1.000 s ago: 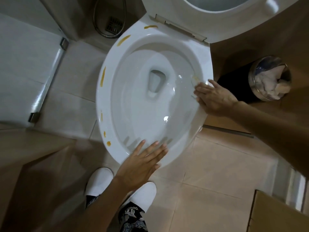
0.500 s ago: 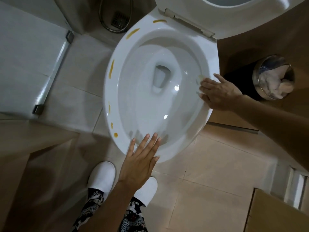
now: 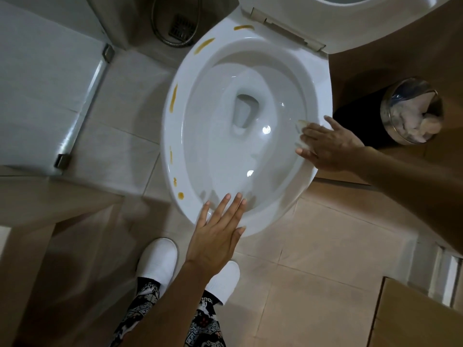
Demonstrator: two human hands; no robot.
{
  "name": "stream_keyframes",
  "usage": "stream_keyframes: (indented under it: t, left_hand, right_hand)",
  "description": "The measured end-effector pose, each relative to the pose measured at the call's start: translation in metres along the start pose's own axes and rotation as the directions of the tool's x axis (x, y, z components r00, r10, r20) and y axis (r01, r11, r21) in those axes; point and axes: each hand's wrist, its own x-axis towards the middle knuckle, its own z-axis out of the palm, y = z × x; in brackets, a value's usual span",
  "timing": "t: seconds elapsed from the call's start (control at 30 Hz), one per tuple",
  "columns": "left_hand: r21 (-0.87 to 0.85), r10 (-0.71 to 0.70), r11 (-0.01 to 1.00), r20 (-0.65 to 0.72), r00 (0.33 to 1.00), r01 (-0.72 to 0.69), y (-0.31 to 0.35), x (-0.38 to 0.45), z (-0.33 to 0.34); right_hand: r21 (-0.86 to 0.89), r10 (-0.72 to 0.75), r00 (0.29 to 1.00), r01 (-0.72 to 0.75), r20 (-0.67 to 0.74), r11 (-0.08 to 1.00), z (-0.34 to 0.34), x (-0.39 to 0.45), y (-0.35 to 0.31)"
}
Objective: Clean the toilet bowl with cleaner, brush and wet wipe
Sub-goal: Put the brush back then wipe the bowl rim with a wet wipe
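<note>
The white toilet bowl fills the middle of the head view, seat and lid raised at the top. Yellow-brown smears run along its left rim and back rim. My right hand lies flat on the right rim and presses a wet wipe under its fingers; only the wipe's edge shows. My left hand rests flat on the bowl's front rim, fingers spread, holding nothing.
A metal waste bin stuffed with white tissue stands right of the bowl. A floor drain and coiled hose lie at the back left. My white slippers are on the tiles below the bowl. A cardboard box sits bottom right.
The right hand with the wipe has slid a little along the right rim toward the front. The left hand stays on the front rim. The camera has shifted slightly.
</note>
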Motion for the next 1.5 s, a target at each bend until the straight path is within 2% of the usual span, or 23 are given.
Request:
stream_keyframes:
  t: [0.13,0.27,0.4,0.53,0.63,0.77,1.0,1.17,1.27,1.5]
  left_hand:
    - [0.005,0.003,1.000,-0.003,1.000,-0.003,0.001,0.001,0.001]
    - [0.013,-0.001,1.000,-0.002,1.000,0.001,0.001,0.000,0.001]
    - [0.004,0.003,1.000,-0.009,1.000,-0.003,0.001,0.001,0.001]
    - [0.004,-0.012,1.000,-0.018,1.000,0.012,0.001,0.001,0.001]
    - [0.009,-0.011,1.000,-0.012,1.000,0.011,0.001,0.001,0.001]
    - [0.019,-0.005,1.000,-0.018,1.000,0.005,0.001,0.001,0.002]
    - [0.033,0.017,0.999,-0.011,1.000,-0.016,-0.001,0.000,0.001]
    - [0.042,0.082,0.996,0.006,0.997,-0.082,-0.011,-0.005,0.000]
    - [0.056,0.085,0.995,0.002,0.996,-0.085,-0.016,-0.011,-0.002]
    - [0.070,0.089,0.994,-0.017,0.996,-0.088,-0.023,-0.019,-0.006]
  right_hand:
    - [0.100,-0.040,0.998,0.045,-0.049,0.994,0.014,-0.022,-0.031]
    - [0.124,-0.079,0.997,0.078,-0.001,0.989,0.013,-0.031,-0.038]
    - [0.037,-0.016,1.000,0.016,0.004,0.999,-0.002,-0.014,-0.015]
    - [-0.045,0.061,0.992,-0.056,0.109,0.997,-0.021,0.004,0.005]
    - [-0.050,0.081,0.993,-0.076,0.090,0.996,-0.015,0.003,0.004]
    - [0.033,0.031,0.999,-0.032,0.041,0.999,-0.006,-0.008,-0.013]
    - [0.175,-0.178,0.984,0.171,0.027,0.970,-0.003,-0.050,-0.062]
    - [0.165,-0.133,0.988,0.119,0.074,0.979,0.002,-0.049,-0.053]
    - [0.230,-0.088,0.992,0.066,0.088,0.971,0.002,-0.051,-0.069]
    - [0.417,-0.200,0.977,0.152,0.073,0.896,-0.002,-0.069,-0.130]
